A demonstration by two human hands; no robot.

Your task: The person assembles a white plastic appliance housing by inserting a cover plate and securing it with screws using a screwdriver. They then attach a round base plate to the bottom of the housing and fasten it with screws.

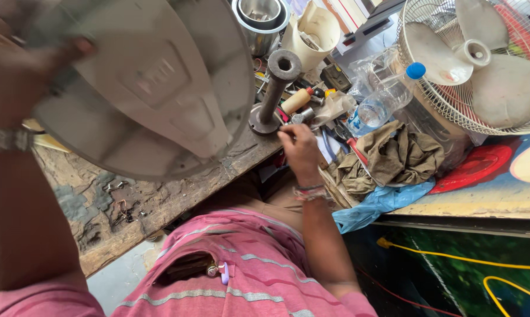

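Head view showed the right hand (300, 147) with its fingers (287, 136) pressed together at the counter (153, 205) edge, probably pinching something small, though blur hid what. Just beside them stood a dark metal pipe on a round flange (272, 94), upright and slightly tilted. The left hand (18, 76) gripped the rim of a large pale grey round cover (153, 88), fingers curled around its edge; the cover was held tilted above the counter and bore raised rectangular mouldings. Beyond the pipe lay a crowded heap: a plastic bottle with a blue cap (382, 100), an olive rag (394, 158), steel bowls (260, 20), and a fan (482, 58). Bare scarred wood remained beneath the cover, near the front edge.
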